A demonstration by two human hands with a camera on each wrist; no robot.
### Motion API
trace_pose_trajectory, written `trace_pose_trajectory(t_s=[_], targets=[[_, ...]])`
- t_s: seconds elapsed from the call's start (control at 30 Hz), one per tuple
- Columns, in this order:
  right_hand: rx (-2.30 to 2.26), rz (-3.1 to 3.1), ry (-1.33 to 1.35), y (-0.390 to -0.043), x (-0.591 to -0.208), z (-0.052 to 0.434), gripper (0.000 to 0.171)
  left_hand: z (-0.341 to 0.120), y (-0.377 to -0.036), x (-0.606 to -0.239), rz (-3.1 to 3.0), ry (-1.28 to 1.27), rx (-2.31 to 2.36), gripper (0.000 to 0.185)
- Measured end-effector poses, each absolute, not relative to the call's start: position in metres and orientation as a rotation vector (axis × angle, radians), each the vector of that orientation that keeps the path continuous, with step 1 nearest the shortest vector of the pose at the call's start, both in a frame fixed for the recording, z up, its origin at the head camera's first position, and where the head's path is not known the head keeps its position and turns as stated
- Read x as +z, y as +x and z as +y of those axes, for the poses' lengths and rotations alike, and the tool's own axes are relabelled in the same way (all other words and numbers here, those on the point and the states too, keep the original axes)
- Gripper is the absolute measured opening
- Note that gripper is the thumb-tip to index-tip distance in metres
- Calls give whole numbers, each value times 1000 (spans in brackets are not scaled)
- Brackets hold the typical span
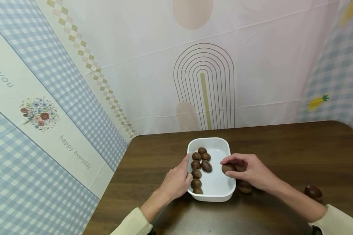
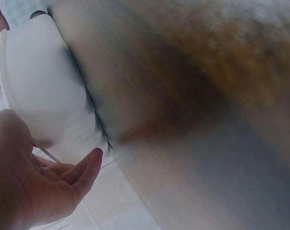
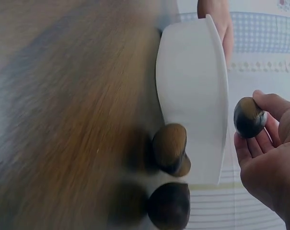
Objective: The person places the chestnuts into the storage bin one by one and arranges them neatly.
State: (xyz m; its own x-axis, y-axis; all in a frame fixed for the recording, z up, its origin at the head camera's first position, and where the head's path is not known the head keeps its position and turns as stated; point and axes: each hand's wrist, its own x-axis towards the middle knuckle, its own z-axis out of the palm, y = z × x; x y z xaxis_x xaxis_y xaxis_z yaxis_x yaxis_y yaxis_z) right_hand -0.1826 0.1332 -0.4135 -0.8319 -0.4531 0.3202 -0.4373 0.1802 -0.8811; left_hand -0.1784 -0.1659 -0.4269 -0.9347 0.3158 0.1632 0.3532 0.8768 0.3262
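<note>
A white rectangular dish [image 1: 216, 186] stands on the table, with several brown chestnuts [image 1: 206, 166] along its left side. My right hand [image 1: 253, 171] pinches another chestnut [image 3: 249, 117] between thumb and fingertips, just above the dish's right rim. At the dish's left wall, my left hand [image 1: 176, 181] touches the rim, its index finger straight along the edge. In the left wrist view, the fingers [image 2: 87, 175] of that hand lie loosely extended against the dish's outer side.
Loose chestnuts [image 3: 169, 146] lie on the table close to the dish's right wall, partly under my right hand in the head view. Farther right, one chestnut [image 1: 313, 192] sits near my right forearm. A patterned cloth [image 1: 153, 81] hangs behind the brown table [image 1: 282, 147].
</note>
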Motion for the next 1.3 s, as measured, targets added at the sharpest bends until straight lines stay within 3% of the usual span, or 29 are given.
trace_pose_trajectory(t_s=[0.7,1.3], targets=[[-1548,2586,-1029,-209,-420,71,24,-166,-178,-427,-2950,-522,-535,70],[-1229,2715,-1122,-216,-423,48,25,-166,-179,-427,-2943,-531,-514,70]])
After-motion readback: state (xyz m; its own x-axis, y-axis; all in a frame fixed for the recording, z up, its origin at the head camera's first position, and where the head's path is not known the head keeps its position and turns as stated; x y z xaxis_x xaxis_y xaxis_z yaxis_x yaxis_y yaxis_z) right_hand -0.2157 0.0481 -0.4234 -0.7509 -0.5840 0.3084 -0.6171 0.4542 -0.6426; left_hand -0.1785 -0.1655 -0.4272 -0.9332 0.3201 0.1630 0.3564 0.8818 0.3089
